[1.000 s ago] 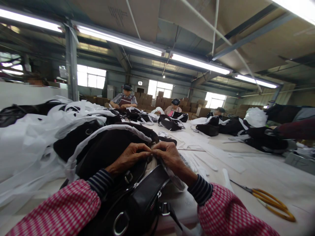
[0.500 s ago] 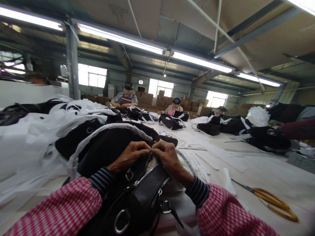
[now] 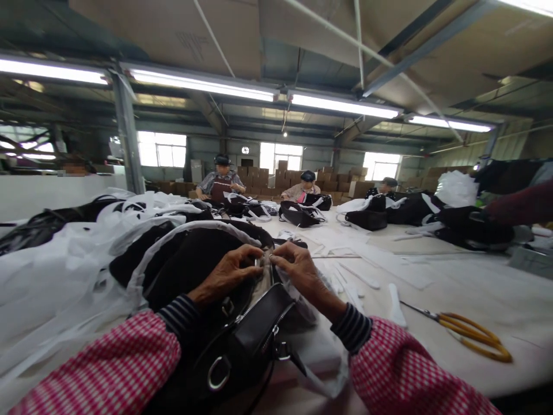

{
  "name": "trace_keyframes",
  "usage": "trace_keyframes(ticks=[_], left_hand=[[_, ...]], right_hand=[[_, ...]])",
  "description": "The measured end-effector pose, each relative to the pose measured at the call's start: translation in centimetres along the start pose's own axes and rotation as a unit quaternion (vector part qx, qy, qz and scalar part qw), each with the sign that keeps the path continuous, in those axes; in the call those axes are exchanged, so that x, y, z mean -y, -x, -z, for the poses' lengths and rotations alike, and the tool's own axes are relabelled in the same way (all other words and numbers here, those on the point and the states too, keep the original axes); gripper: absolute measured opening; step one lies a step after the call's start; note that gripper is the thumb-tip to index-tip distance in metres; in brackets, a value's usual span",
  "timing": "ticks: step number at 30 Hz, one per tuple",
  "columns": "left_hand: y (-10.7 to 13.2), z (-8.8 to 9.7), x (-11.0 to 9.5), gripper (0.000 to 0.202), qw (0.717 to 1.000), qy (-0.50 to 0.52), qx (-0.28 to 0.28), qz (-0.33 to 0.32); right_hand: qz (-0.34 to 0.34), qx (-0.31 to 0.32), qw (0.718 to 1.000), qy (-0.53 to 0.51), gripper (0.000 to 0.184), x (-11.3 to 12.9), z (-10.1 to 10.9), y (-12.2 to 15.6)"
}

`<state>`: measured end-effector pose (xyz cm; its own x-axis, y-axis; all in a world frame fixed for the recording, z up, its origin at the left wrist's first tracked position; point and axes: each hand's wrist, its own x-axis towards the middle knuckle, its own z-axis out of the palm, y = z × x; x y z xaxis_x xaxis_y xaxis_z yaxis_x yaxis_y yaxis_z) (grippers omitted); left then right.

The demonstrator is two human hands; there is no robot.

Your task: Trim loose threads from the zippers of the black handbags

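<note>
A black handbag (image 3: 259, 323) with silver zips and metal rings stands in front of me, its top parted so that pale lining shows. My left hand (image 3: 235, 268) pinches the left edge of that opening between thumb and fingers; a small shiny bit shows at the fingertips, too small to name. Across the gap, my right hand (image 3: 298, 271) has its thumb and forefinger closed on the opposite edge. A handle wrapped in white material (image 3: 173, 239) arches over the black bag body behind my left hand.
White wrapping strips (image 3: 56, 271) heap up on the left. Yellow-handled scissors (image 3: 470, 331) lie at the right beside white scraps (image 3: 395, 305). More black bags (image 3: 367, 213) sit farther along the table, where co-workers (image 3: 222, 178) are seated. A grey bin (image 3: 529, 259) is at the far right.
My fingertips, which met at the bag's opening, are now slightly apart, with lining visible between them. The view has shifted a little, and the handbag's front looks turned slightly.
</note>
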<state>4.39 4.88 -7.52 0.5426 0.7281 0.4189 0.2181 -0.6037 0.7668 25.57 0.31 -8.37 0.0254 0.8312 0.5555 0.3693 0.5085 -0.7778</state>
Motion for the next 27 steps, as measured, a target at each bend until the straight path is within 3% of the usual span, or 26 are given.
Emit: trace_keyframes(ticks=[3,5,7,9,14,17,21,24,27], left_hand=[[1.4,0.7,-3.3,0.052,0.993,-0.118,-0.015,0.021],[2.3,1.0,-4.7,0.046,0.972,-0.226,0.013,0.058],[2.7,0.7,-5.2,0.04,0.939,-0.322,0.058,0.102],[2.4,0.2,-5.1,0.043,0.911,-0.377,0.091,0.14],[-0.3,-1.2,-4.9,0.038,0.887,-0.408,0.107,0.187],[-0.8,-0.8,-4.9,0.035,0.893,-0.392,0.127,0.18],[-0.3,0.2,-4.9,0.038,0.899,-0.375,0.144,0.176],[-0.8,-0.5,-4.9,0.041,0.88,-0.412,0.136,0.194],[-1.9,-2.2,-5.0,0.043,0.852,-0.464,0.117,0.215]], right_hand=[[-0.004,0.019,0.992,0.123,0.035,0.0,3.9,1.9],[-0.022,0.083,0.98,0.177,0.053,-0.8,5.5,3.6],[-0.037,0.151,0.969,0.194,0.061,-1.7,6.1,5.2],[-0.05,0.173,0.964,0.193,0.061,-2.5,5.8,6.3],[-0.066,0.143,0.967,0.2,0.055,-2.3,5.1,6.6],[-0.092,0.113,0.968,0.204,0.05,-1.8,5.7,5.9],[-0.143,0.05,0.982,0.117,0.045,-1.6,7.0,4.5],[-0.139,0.027,0.987,0.081,0.046,-0.7,7.4,3.4],[-0.104,0.046,0.987,0.115,0.042,1.3,7.1,3.0]])
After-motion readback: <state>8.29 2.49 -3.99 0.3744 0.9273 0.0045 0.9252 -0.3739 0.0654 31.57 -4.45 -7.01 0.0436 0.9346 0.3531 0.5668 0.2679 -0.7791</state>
